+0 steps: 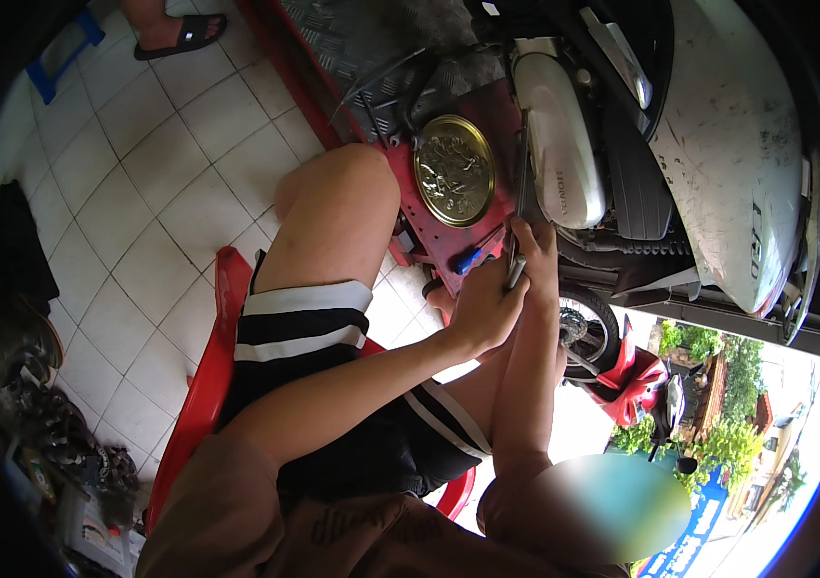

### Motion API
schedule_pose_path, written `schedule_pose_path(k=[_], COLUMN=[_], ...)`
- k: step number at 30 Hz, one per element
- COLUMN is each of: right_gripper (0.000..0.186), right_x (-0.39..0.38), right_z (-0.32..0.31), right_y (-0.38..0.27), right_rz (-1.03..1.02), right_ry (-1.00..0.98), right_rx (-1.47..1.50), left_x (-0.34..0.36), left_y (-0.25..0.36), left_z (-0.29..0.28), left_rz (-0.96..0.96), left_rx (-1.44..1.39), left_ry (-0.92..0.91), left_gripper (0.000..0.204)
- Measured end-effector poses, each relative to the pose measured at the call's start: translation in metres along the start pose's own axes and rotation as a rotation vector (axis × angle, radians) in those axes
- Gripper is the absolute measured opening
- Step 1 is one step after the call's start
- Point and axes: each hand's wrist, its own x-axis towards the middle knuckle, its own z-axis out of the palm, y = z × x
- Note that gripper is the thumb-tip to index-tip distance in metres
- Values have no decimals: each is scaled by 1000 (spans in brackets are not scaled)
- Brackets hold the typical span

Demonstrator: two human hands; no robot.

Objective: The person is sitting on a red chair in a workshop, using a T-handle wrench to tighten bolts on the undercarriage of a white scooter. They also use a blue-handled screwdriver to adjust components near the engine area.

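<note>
Both my hands grip a long metal tool [523,154] beside the scooter's silver engine casing [559,135]. My left hand [487,303] is closed around its lower end, and my right hand [535,250] is wrapped on it just above. Left of them a screwdriver with a blue handle [469,258] lies on a red metal stand [424,226]. A gold oval tray [455,169] holding small parts rests on that stand, with small wrenches [392,141] near its upper left. The scooter's grey body panel [728,173] fills the upper right.
I sit on a red plastic chair [227,279] over tiled floor [140,193]. Another person's sandalled foot [174,34] and a blue stool [53,67] are at upper left. Dark clutter [53,424] lines the left side. A red motorbike [631,380] stands beyond, near the bright street.
</note>
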Motion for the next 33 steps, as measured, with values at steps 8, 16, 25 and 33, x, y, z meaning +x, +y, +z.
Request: schedule_pose_path(k=[8, 16, 25, 33], right_gripper=[24, 29, 23, 21], right_x=[-2, 9, 23, 40], right_z=[-8, 2, 14, 29], right_y=[-20, -63, -79, -90], right_rz=[-53, -58, 15, -28], right_ry=[210, 139, 141, -15], right_rx=[174, 150, 453, 793], left_x=[1, 16, 38, 66], left_y=[26, 49, 84, 115], left_z=[-8, -20, -52, -80], left_rz=[122, 182, 359, 465], left_rx=[88, 96, 544, 867], left_ry=[-63, -95, -148, -74], left_gripper=[26, 50, 40, 39])
